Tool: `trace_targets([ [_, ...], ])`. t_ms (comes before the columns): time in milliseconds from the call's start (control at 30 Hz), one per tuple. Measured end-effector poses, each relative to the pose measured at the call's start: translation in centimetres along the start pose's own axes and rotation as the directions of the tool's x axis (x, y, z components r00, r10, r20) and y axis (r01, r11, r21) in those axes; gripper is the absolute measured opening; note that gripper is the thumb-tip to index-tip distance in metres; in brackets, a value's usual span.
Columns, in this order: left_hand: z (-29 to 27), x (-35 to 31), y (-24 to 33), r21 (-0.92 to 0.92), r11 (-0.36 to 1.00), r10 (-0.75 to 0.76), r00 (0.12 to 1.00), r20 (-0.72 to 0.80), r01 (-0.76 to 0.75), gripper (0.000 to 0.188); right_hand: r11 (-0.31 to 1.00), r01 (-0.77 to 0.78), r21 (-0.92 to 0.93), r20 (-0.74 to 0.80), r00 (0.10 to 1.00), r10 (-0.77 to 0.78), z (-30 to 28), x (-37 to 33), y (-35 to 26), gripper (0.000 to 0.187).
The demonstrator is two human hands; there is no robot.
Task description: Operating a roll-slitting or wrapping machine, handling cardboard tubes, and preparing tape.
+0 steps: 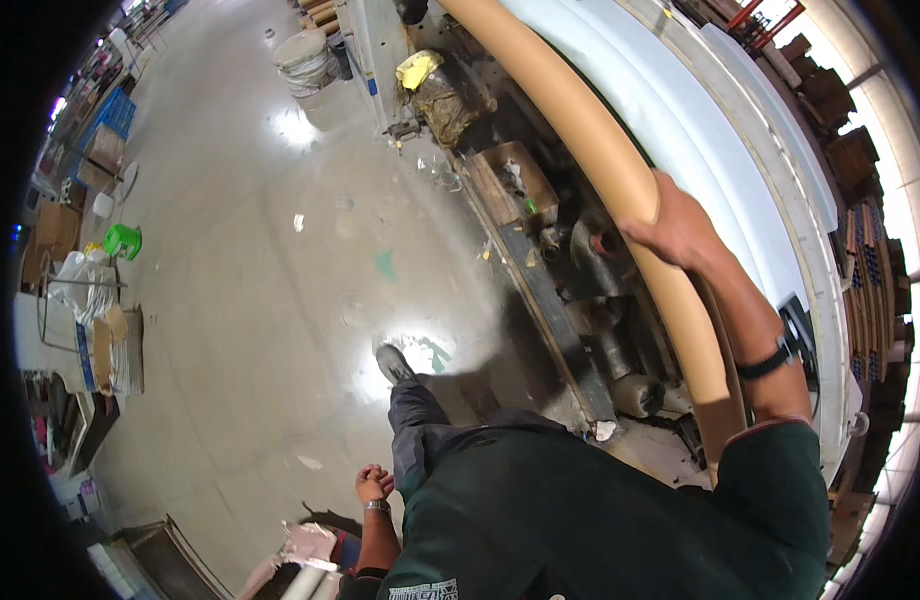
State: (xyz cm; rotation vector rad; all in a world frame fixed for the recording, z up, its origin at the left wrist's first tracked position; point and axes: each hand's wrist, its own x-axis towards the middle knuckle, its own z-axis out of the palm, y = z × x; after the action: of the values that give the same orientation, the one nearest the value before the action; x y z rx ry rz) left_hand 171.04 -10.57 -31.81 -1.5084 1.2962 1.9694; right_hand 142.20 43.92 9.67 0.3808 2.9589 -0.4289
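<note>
A long, smooth tan roll point(580, 130) runs from the top of the view down along my right side, beside a band of pale blue-white sheet point(700, 130). My right hand point(670, 225) is laid over its middle, thumb on the near side and fingers curling across to the far side. A dark band circles that wrist. Down at my left side, away from any surface, hangs my left hand point(375, 484) with its fingers loosely curled in and nothing visible in them. A metal-banded watch point(378, 506) is on the left wrist.
Below the roll lie dark machine parts point(610, 330) and an open box point(515, 180) behind a low metal rail point(550, 310). A yellow cloth point(418, 68) tops a wrapped bundle. Grey floor point(250, 300) stretches left towards cartons point(120, 350) and a green bucket point(123, 241).
</note>
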Motion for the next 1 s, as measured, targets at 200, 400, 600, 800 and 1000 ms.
trace_targets([
  [200, 5.1, 12.8, 12.3, 0.240, 0.941, 0.210, 0.967, 0.144, -0.240, 0.029, 0.990, -0.133, 0.054, -0.035, 0.990, 0.135, 0.1, 1.5, -3.2, 0.073],
  [400, 16.9, 22.0, 34.9, 0.114, 0.942, 0.277, 0.921, 0.275, -0.317, 0.020, 0.941, -0.339, -0.006, -0.218, 0.919, 0.330, 0.9, 6.6, -7.2, 0.073],
  [600, 34.2, 23.0, 48.2, 0.249, 0.894, 0.288, 0.904, 0.317, -0.373, 0.028, 0.929, -0.354, -0.110, -0.239, 0.917, 0.321, 0.8, 15.7, -11.3, 0.078],
  [800, 47.5, 25.9, 51.9, 0.406, 0.838, 0.224, 0.908, 0.354, -0.365, 0.032, 0.987, -0.152, 0.049, -0.175, 0.972, 0.158, -0.1, 24.0, -12.4, 0.081],
  [1000, 57.5, 28.1, 56.2, 0.447, 0.814, 0.163, 0.884, 0.438, -0.371, 0.034, 0.998, 0.041, 0.041, -0.358, 0.934, -0.023, -1.7, 33.0, -12.6, 0.064],
])
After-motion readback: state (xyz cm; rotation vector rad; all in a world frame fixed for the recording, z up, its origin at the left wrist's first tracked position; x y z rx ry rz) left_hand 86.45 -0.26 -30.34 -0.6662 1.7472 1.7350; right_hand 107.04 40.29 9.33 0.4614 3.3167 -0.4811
